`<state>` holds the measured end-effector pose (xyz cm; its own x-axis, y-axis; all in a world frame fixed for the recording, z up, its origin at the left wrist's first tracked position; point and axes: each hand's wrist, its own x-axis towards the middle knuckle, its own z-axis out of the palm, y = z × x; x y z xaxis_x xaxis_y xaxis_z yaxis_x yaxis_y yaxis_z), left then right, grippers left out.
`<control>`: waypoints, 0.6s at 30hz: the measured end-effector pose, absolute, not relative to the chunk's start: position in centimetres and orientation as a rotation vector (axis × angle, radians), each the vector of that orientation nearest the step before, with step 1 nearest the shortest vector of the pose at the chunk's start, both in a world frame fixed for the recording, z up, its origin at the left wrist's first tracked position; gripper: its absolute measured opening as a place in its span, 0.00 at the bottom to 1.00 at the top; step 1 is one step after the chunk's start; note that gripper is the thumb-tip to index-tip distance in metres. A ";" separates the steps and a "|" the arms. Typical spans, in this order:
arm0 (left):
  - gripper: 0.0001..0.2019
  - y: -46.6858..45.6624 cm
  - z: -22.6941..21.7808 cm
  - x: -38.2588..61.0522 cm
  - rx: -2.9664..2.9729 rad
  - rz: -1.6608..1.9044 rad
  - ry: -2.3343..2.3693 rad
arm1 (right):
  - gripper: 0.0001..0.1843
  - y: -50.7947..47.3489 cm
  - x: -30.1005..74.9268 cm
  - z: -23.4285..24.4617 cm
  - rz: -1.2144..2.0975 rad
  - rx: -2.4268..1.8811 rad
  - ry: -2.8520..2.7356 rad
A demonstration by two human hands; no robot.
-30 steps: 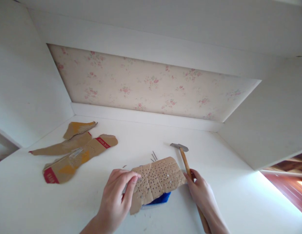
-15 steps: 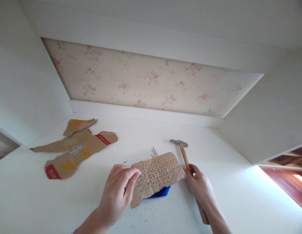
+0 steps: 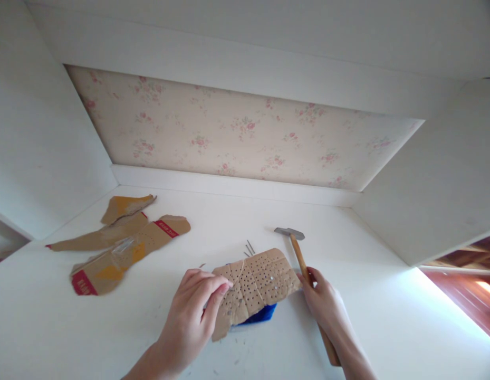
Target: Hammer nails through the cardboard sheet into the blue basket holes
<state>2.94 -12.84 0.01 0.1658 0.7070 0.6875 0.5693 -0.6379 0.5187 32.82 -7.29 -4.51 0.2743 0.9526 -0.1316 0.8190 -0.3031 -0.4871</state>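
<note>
A piece of brown cardboard [image 3: 255, 282] full of small punched holes lies over a blue object [image 3: 262, 313], most of which is hidden. Over the cardboard's left side, my left hand [image 3: 194, 309] has thumb and fingertips pinched together; whatever may be between them cannot be made out. My right hand [image 3: 324, 298] is closed round the wooden handle of a hammer [image 3: 299, 253], its fingertips beside the cardboard's right corner. The hammer's metal head points away from me. Small nail heads [image 3: 271, 277] show on the cardboard's right part.
Several loose nails [image 3: 250, 248] lie just beyond the cardboard. Torn cardboard scraps [image 3: 130, 243] with red and yellow print are at the left of the white surface [image 3: 229, 211]. White panels [image 3: 419, 174] enclose both sides, and floral wallpaper [image 3: 245, 132] covers the back.
My left hand's pinched fingertips have shifted very slightly right and down over the cardboard. The right hand and hammer have stayed nearly in place.
</note>
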 end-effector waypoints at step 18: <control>0.06 -12.2 0.0 3.6 2.093 1.260 1.305 | 0.18 -10.8 29.7 -1.5 0.960 -1.635 -1.043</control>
<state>3.56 -12.24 0.01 0.1716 0.8531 0.4928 0.5225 -0.5028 0.6886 29.71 -10.79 -1.52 0.3314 0.9355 -0.1227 0.1997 -0.1966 -0.9599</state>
